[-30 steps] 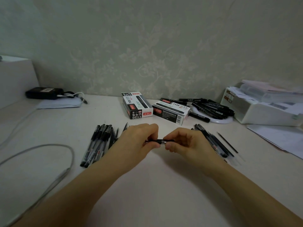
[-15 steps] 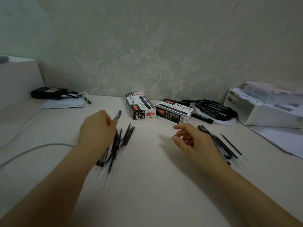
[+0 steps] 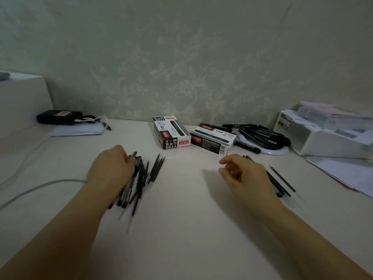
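Both forearms enter from the bottom edge and extend over the table (image 3: 181, 229), a pale, flat surface. A grey cable (image 3: 40, 186) curves across the table to the left of the left forearm. The left hand (image 3: 112, 168) rests palm down on the left pile (image 3: 137, 184), a fanned bundle of black pens whose near ends are blurred. Its fingers curl round one pen (image 3: 134, 155), held at the far end of that pile; the pen's tip projects just past the fingertips and the pen touches the pens below. The right hand (image 3: 246, 174) sits well apart from the left, with the bare table between them. Its fingers are loosely curled, thumb and forefinger a narrow gap apart, and it holds nothing. The right pile (image 3: 279, 185) of dark pens lies partly hidden under and behind this hand. A single thin refill (image 3: 282, 178) lies just to the right of that pile. Farther back, two pen boxes (image 3: 171, 132) lie near the table's middle, side by side. To their right, a white plate (image 3: 278, 152) carries a heap of black markers (image 3: 264, 136). A white tray (image 3: 323, 142) stacked with papers stands at far right. At far left, a black device (image 3: 58, 117) lies against the patterned wall (image 3: 181, 57).
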{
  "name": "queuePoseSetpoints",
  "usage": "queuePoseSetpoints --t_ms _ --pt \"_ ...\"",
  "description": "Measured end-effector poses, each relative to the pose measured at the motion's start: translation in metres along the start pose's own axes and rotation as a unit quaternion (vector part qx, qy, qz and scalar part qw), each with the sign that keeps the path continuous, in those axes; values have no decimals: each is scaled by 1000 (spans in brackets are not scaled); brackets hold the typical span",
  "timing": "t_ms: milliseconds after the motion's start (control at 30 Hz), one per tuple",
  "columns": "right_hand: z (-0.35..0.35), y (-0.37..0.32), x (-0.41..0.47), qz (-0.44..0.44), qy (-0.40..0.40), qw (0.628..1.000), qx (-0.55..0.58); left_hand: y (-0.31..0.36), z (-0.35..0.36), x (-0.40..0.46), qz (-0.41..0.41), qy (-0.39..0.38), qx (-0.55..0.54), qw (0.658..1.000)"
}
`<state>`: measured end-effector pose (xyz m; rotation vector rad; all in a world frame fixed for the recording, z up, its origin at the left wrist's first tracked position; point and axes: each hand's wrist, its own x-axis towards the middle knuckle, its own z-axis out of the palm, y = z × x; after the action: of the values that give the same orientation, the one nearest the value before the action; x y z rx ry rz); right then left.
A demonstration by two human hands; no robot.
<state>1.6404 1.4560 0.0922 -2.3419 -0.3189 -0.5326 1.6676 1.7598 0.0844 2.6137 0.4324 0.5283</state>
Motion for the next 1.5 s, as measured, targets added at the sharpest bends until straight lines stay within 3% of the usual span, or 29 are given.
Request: queuePoseSetpoints --t_ms 167,367,467,567,633,733,833,900,1067,1267,1500 --pt "-11 14 2 48 36 986 -158 12 -6 -6 32 19 -3 999" --pt "-12 12 3 92 -42 963 -249 49 -7 -36 147 28 -46 988" --pt "-13 8 4 94 -66 958 -261 64 -2 -53 212 -17 -66 975" --pt "-12 6 3 99 -84 957 -258 73 5 -65 218 -94 -107 965" --pt "-10 5 2 89 -67 968 -223 76 9 -69 191 -144 -163 957" --pt "-6 -3 2 105 -39 993 -47 80 12 -72 160 -201 -247 934" --pt "1 -16 1 152 -92 966 188 86 11 -76 122 -256 -349 893" --pt "5 -22 -2 163 -135 939 272 89 10 -79 118 -280 -376 875" --pt "3 -24 -4 167 -196 913 317 91 6 -79 146 -311 -387 856" --pt "2 -20 -2 187 -149 923 301 85 6 -79 223 -263 -245 906" --pt "5 -23 -4 155 -186 907 345 85 6 -78 277 -226 -224 906"
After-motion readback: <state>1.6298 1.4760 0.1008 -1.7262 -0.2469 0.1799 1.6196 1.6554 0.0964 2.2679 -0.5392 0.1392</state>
